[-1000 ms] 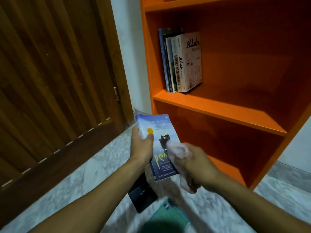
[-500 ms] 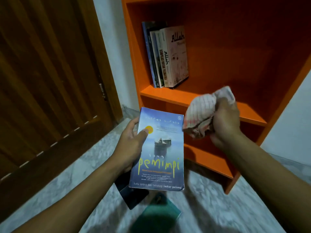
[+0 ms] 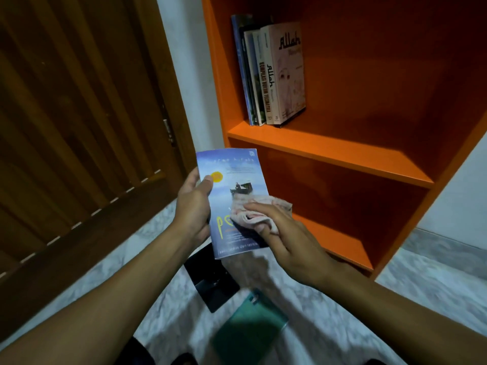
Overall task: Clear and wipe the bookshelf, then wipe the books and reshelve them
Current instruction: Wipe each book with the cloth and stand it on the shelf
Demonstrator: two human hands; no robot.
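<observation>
My left hand (image 3: 193, 206) grips a blue paperback book (image 3: 232, 177) by its left edge, front cover up, thumb near a yellow sun on the cover. My right hand (image 3: 287, 238) presses a crumpled pale cloth (image 3: 253, 212) flat against the lower right of that cover, hiding part of the title. Behind them stands the orange bookshelf (image 3: 329, 151). Several books (image 3: 274, 75) stand upright at the left end of its middle shelf. The shelf below them holds nothing that I can see.
A dark book (image 3: 213, 283) and a teal book (image 3: 250, 327) lie on the marble floor (image 3: 434, 283) under my hands. A brown slatted wooden door (image 3: 79, 114) fills the left side, with a strip of white wall (image 3: 189, 75) between it and the shelf.
My right hand came down from in front of the shelf and laid the cloth on the book's cover. The left hand kept its hold on the book.
</observation>
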